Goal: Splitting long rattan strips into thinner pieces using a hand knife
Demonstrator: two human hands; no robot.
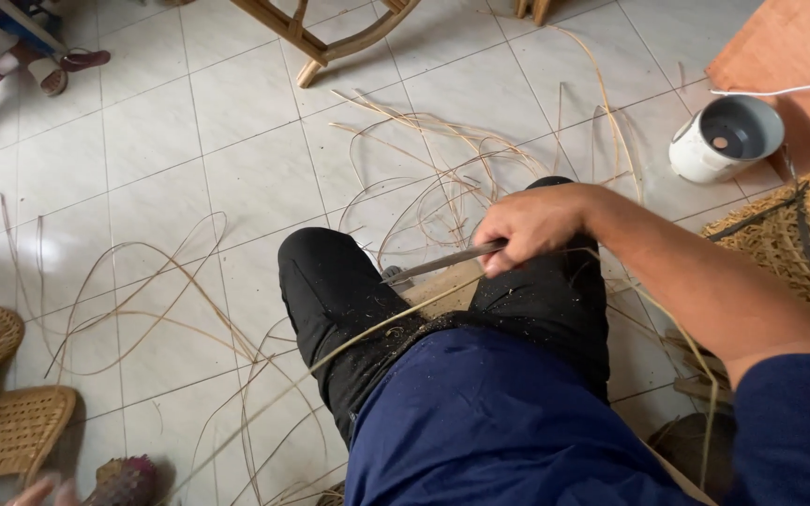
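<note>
Right hand [529, 225] is clenched on a knife [442, 261], its blade pointing left over the lap, just above a thin cane strip [382, 325] that runs across the black-trousered knees. Fine shavings speckle the blue cloth [480, 412] below. Loose cane strands [171, 309] curl over the tiled floor [236, 141]. A white pot [726, 139] lies on its side at upper right, woven basketwork [799, 234] beside it. Left hand [39, 491] shows blurred at the bottom-left edge, near woven pieces [7, 431].

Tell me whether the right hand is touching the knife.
Touching. The head view shows the right hand closed in a fist around the handle end of the knife, whose blade sticks out leftward above the black cloth on the lap.
</note>
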